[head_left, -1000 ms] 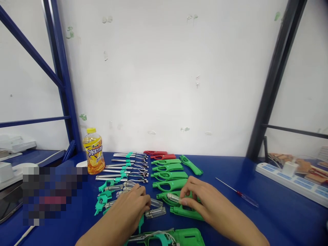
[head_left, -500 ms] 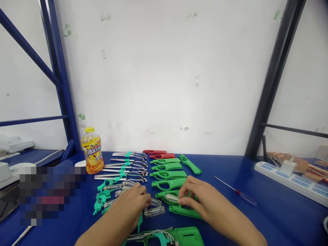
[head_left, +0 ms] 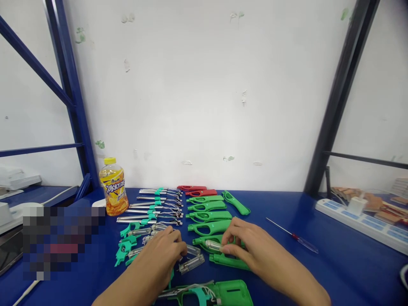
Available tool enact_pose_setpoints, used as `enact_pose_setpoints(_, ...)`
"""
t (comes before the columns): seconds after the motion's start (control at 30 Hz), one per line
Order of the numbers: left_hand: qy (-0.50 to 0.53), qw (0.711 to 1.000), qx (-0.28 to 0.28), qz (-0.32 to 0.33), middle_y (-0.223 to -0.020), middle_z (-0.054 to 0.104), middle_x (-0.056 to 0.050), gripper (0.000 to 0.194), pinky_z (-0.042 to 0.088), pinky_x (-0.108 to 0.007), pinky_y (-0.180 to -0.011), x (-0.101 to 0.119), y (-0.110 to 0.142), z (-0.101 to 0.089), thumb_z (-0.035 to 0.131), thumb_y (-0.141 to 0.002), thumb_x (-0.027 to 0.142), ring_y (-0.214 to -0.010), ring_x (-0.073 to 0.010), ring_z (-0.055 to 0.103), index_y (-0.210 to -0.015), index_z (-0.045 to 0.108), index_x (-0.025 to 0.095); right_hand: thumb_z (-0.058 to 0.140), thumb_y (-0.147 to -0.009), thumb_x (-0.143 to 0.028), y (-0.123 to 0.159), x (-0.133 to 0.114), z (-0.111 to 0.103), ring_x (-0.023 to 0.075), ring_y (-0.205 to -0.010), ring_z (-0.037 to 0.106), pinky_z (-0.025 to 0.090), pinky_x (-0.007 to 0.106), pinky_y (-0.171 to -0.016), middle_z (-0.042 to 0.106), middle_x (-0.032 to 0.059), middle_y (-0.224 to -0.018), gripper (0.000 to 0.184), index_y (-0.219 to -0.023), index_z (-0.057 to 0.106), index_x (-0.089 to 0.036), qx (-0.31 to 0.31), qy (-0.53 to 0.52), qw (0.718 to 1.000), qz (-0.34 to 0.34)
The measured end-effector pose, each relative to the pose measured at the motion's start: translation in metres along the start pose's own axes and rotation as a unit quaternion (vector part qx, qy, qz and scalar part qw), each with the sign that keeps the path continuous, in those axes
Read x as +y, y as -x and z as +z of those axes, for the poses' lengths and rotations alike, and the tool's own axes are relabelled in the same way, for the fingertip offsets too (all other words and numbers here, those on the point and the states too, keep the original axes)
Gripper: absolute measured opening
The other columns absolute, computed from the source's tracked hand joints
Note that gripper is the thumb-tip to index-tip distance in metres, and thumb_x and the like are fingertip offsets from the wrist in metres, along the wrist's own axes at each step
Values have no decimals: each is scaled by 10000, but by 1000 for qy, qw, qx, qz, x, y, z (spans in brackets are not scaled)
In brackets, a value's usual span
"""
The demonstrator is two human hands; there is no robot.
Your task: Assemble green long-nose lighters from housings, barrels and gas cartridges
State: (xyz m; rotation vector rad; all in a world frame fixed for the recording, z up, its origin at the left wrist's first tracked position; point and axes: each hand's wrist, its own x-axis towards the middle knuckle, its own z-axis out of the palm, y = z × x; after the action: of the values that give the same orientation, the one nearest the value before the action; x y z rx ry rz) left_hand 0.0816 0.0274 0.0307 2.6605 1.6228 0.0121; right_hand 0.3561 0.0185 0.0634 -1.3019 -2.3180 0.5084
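My right hand (head_left: 244, 243) pinches a small clear fuel tank (head_left: 213, 245) between thumb and fingers, just above the green lighter shells (head_left: 208, 228). My left hand (head_left: 170, 246) is closed over a group of clear tanks; its fingertips are partly hidden, and I cannot make out what they hold. A loose clear tank (head_left: 191, 264) lies just right of its fingers. Teal trigger pieces (head_left: 126, 246) lie left of this hand. Nearest me, a green lighter shell (head_left: 234, 293) holds a metal tube, white wires and a teal trigger.
Metal tubes with wires (head_left: 143, 220) lie in a row behind my left hand. Red shells (head_left: 191, 188) are at the back, near the wall. A drink bottle (head_left: 114, 189) stands back left. A screwdriver (head_left: 296, 237) and a white power strip (head_left: 363, 223) lie to the right.
The loose clear tank beside my left fingers has turned slightly. Both hands stay almost in place, and the whole view has shifted a little.
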Motion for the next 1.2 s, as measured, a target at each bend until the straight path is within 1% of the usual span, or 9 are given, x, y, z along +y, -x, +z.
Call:
enact_pose_setpoints(0.1, -5, 1000, 3, -6, -1185, 717, -119, 413, 485, -452, -919, 0, 0, -2, 474, -958, -20, -1104, -331, 640, -1097, 779, 220, 656, -1071, -290, -1, -1, 0, 211, -932, 679, 494, 322, -859, 706, -7, -1023, 138, -964, 735, -254, 2, -4, 1000, -1)
enact_pose_setpoints(0.2, -3, 1000, 9, -10, -1161, 722, -129, 362, 472, -458, -942, 3, 1, -5, 447, -1039, 69, -1075, -317, 641, -1049, 784, 203, 659, -1070, -295, 0, -1, 0, 214, -941, 679, 495, 320, -865, 710, -5, -1029, 133, -974, 742, -256, 2, -3, 1000, -3)
enact_pose_setpoints(0.33, 4, 1000, 14, -21, -1115, 729, -112, 242, 471, -473, -973, 5, 2, -6, 551, -1054, 174, -1119, -335, 638, -977, 779, 202, 668, -1069, -300, 1, -1, -1, 213, -937, 678, 489, 314, -854, 711, -4, -1017, 137, -966, 749, -257, 3, 0, 1000, -4)
enact_pose_setpoints(0.5, 23, 998, 20, -52, -1079, 739, -72, 170, 480, -424, -951, 2, 1, -3, 613, -1008, 136, -1111, -300, 640, -948, 755, 209, 673, -1069, -302, 0, 0, 0, 216, -938, 675, 474, 313, -848, 711, -6, -1022, 134, -968, 750, -259, 3, 1, 1000, -5)
enact_pose_setpoints(0.73, 22, 999, 24, -38, -1106, 723, -91, 210, 475, -387, -907, 3, -1, -3, 520, -1037, 126, -1059, -275, 633, -956, 701, 196, 659, -1076, -305, 2, -1, 1, 220, -954, 671, 432, 309, -809, 752, -28, -1002, 116, -988, 724, -267, 5, -14, 1000, -1)
enact_pose_setpoints(0.9, 48, 997, 62, -27, -1039, 710, -81, 240, 454, -380, -837, -2, 4, -8, 430, -1065, 141, -975, -271, 635, -999, 652, 204, 635, -1088, -298, 1, -3, 2, 229, -928, 670, 427, 316, -771, 773, -41, -964, 94, -1062, 725, -297, -13, -10, 1000, 15)
enact_pose_setpoints(1.0, 89, 992, 91, -18, -1013, 707, -65, 254, 441, -361, -782, -6, 8, -9, 398, -1074, 189, -942, -265, 655, -1006, 641, 221, 643, -1090, -317, 0, 0, 6, 255, -1047, 680, 466, 338, -864, 775, -13, -1101, 165, -1241, 711, -321, -4, 5, 1000, 3)
enact_pose_setpoints(1.1, 140, 983, 118, -5, -1072, 731, -63, 286, 466, -356, -834, -7, 9, -8, 403, -1060, 232, -1003, -261, 690, -1139, 678, 243, 653, -1083, -289, 0, 3, 9, 262, -1111, 686, 494, 359, -946, 733, 28, -1253, 286, -1367, 675, -312, 3, 26, 999, -27)
enact_pose_setpoints(1.2, 190, 971, 146, 6, -1108, 753, -62, 365, 485, -340, -874, -5, 8, -11, 393, -1048, 281, -1045, -245, 708, -1215, 717, 270, 598, -1108, -260, 0, 2, 10, 245, -1069, 700, 511, 358, -963, 716, 23, -1207, 213, -1267, 733, -305, -3, 35, 998, -47)
